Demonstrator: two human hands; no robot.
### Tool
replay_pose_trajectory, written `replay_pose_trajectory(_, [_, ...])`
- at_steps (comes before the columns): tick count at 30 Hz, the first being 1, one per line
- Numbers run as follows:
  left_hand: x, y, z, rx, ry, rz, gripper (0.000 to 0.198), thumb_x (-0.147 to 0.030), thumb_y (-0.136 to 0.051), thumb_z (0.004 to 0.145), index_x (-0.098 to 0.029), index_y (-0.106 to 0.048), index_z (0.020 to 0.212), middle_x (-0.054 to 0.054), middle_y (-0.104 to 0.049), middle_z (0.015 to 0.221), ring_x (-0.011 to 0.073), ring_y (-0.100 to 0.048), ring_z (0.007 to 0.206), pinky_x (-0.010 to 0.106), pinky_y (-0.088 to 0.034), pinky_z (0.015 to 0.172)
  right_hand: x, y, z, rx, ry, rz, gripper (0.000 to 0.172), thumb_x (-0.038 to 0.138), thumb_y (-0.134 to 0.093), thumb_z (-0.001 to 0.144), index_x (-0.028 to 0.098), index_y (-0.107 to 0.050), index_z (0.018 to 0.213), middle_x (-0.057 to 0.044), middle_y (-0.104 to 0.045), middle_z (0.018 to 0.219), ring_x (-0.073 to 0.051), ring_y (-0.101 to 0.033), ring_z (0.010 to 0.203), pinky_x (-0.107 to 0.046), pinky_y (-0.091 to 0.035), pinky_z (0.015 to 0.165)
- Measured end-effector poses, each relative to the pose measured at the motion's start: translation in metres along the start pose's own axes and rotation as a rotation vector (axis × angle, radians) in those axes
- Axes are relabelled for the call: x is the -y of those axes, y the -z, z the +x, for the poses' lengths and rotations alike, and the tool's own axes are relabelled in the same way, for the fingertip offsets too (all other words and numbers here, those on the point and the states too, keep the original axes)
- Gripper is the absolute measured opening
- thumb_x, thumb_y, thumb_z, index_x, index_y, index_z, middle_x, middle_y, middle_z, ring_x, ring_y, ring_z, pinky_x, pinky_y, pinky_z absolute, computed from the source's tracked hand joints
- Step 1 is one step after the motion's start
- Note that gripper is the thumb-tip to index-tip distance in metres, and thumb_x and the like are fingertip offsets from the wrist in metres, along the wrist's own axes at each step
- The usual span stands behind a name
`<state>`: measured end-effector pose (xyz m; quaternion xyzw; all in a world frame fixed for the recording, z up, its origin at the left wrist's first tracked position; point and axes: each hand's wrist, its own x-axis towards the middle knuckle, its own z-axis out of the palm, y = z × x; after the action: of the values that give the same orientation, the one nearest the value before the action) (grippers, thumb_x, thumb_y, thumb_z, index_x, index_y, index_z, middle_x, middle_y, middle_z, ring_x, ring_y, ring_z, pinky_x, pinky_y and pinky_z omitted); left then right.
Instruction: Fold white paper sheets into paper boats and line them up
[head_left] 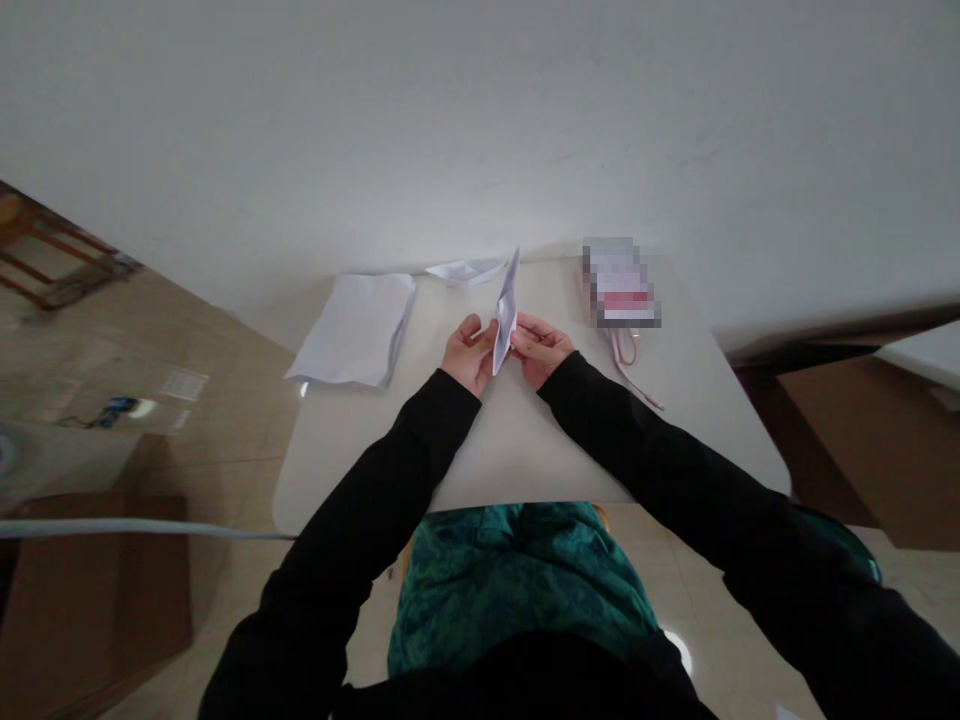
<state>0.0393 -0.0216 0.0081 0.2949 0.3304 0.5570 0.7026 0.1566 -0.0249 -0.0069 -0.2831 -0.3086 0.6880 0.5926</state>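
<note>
A folded piece of white paper (507,310) stands on edge between my two hands, above the middle of the table. My left hand (471,355) grips it from the left side, thumb against the paper. From the right, my right hand (541,348) pinches the same paper with thumb and fingers. Its upper tip points away from me, and its sides are slightly parted. Just behind it, near the wall, lies a folded white paper boat (466,271). A stack of white paper sheets (356,330) rests to the left of my hands.
The white table (525,450) stands against a pale wall (480,130). At its back right is a blurred-out box-like object (621,282) with a pink strap (626,365). Cardboard boxes stand at right (877,440) and lower left (97,590). A pale cable (150,528) crosses at left.
</note>
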Motion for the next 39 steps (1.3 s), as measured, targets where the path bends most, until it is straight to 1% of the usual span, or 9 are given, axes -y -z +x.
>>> replay_pose_trajectory(3, [0.001,-0.005,-0.004,0.031,-0.045,-0.007,0.058,-0.024,-0.084,0.061,-0.02,-0.026,0.067,-0.01,-0.049,0.053,0.0044,-0.049,0.047,0.017,-0.039,0.05,-0.002,0.001,0.0,-0.028,-0.005,0.036,0.041,0.031,-0.09,0.042,0.024,-0.073,0.078,0.003,-0.074,0.077,-0.014,-0.066,0.075,-0.033,-0.052,0.084])
replay_pose_trajectory(6, [-0.001,-0.008,-0.007,0.047,-0.066,-0.016,0.05,-0.029,-0.085,0.059,-0.02,-0.037,0.07,-0.008,-0.055,0.06,0.0042,-0.052,0.051,0.017,-0.043,0.054,0.002,0.002,0.001,-0.029,-0.05,0.047,0.039,0.033,-0.09,0.044,0.023,-0.073,0.078,0.002,-0.074,0.076,-0.015,-0.067,0.073,-0.034,-0.052,0.082])
replay_pose_trajectory(9, [-0.006,-0.009,-0.008,0.068,0.034,0.001,0.046,-0.033,-0.086,0.058,-0.02,-0.047,0.079,-0.006,-0.062,0.07,0.007,-0.06,0.062,0.02,-0.047,0.061,0.008,0.004,0.002,-0.075,-0.07,0.056,0.039,0.033,-0.09,0.043,0.023,-0.072,0.076,0.002,-0.074,0.075,-0.016,-0.066,0.071,-0.035,-0.053,0.075])
replay_pose_trajectory(13, [-0.007,-0.007,-0.007,0.125,0.169,-0.011,0.051,-0.033,-0.087,0.055,-0.021,-0.051,0.089,-0.004,-0.066,0.076,0.0108,-0.064,0.068,0.022,-0.049,0.061,0.014,0.006,0.005,-0.096,-0.084,0.079,0.04,0.032,-0.091,0.041,0.026,-0.071,0.075,0.003,-0.073,0.074,-0.015,-0.065,0.07,-0.032,-0.052,0.066])
replay_pose_trajectory(22, [-0.007,-0.008,-0.009,0.121,0.178,-0.024,0.04,-0.015,-0.081,0.063,-0.019,-0.043,0.075,-0.004,-0.064,0.068,0.0111,-0.064,0.063,0.024,-0.049,0.062,0.019,-0.005,-0.002,-0.023,-0.06,0.032,0.036,0.038,-0.088,0.044,0.026,-0.069,0.073,0.006,-0.067,0.065,-0.01,-0.06,0.063,-0.028,-0.049,0.063])
replay_pose_trajectory(26, [-0.008,-0.006,-0.008,0.115,0.141,-0.058,0.037,-0.012,-0.08,0.063,-0.017,-0.043,0.068,-0.005,-0.058,0.062,0.0091,-0.062,0.063,0.023,-0.049,0.064,0.019,-0.011,-0.003,-0.002,-0.004,-0.003,0.043,0.038,-0.089,0.04,0.028,-0.071,0.077,0.006,-0.071,0.07,-0.012,-0.062,0.065,-0.029,-0.05,0.065])
replay_pose_trajectory(30, [-0.002,-0.003,-0.006,0.08,0.108,-0.067,0.043,-0.011,-0.079,0.063,-0.017,-0.037,0.061,-0.005,-0.055,0.06,0.0061,-0.058,0.06,0.02,-0.047,0.063,0.013,-0.007,0.001,-0.008,0.045,-0.058,0.045,0.033,-0.09,0.035,0.027,-0.071,0.076,0.004,-0.072,0.072,-0.013,-0.064,0.068,-0.032,-0.052,0.073])
replay_pose_trajectory(34, [0.0,-0.005,-0.008,0.106,0.106,-0.096,0.056,-0.009,-0.079,0.063,-0.018,-0.023,0.059,-0.006,-0.051,0.056,0.0052,-0.056,0.058,0.019,-0.047,0.063,0.007,0.001,0.005,-0.049,0.061,-0.055,0.042,0.031,-0.09,0.037,0.025,-0.07,0.074,0.003,-0.072,0.07,-0.012,-0.064,0.067,-0.032,-0.052,0.076])
replay_pose_trajectory(39, [-0.005,-0.007,-0.009,0.135,0.139,-0.079,0.053,-0.013,-0.081,0.062,-0.018,-0.029,0.063,-0.008,-0.045,0.056,0.0057,-0.053,0.055,0.02,-0.044,0.056,0.007,0.002,0.006,-0.054,0.072,-0.058,0.043,0.033,-0.09,0.037,0.025,-0.07,0.074,0.005,-0.071,0.068,-0.011,-0.061,0.062,-0.03,-0.05,0.067])
